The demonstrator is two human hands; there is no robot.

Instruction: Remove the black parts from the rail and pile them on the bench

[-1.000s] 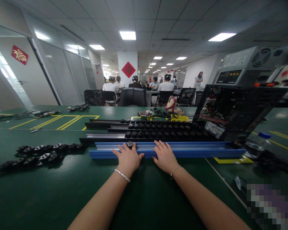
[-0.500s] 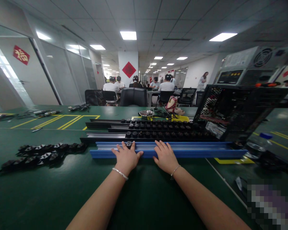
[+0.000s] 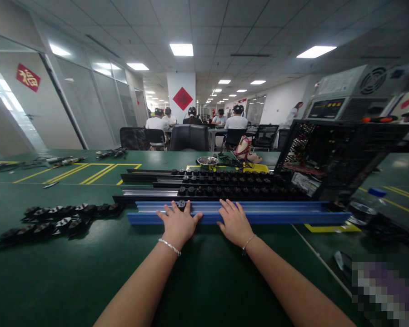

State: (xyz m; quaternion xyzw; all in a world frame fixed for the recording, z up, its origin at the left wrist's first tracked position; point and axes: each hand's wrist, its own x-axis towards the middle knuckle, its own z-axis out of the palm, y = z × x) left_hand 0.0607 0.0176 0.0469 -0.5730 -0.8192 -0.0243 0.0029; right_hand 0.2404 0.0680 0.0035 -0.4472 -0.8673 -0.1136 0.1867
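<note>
A long blue rail [image 3: 279,212] lies across the green table [image 3: 88,272] in front of me. My left hand [image 3: 178,222] rests on its near edge with fingers spread, and a small black socket module [image 3: 182,204] sits in the rail between the fingertips. My right hand [image 3: 234,221] lies flat on the rail just to the right, fingers stretched out. Behind the blue rail lie three black rails [image 3: 204,191] filled with rows of black modules.
A pile of loose black modules [image 3: 57,219] lies at the left. An open black computer case [image 3: 330,156] stands at the right, a metal bowl [image 3: 206,161] behind the rails. Tools lie at the far left; seated people work at desks beyond.
My left hand has crept slightly to the left along the blue rail with the black module at its fingertips. The right hand has stayed in place.
</note>
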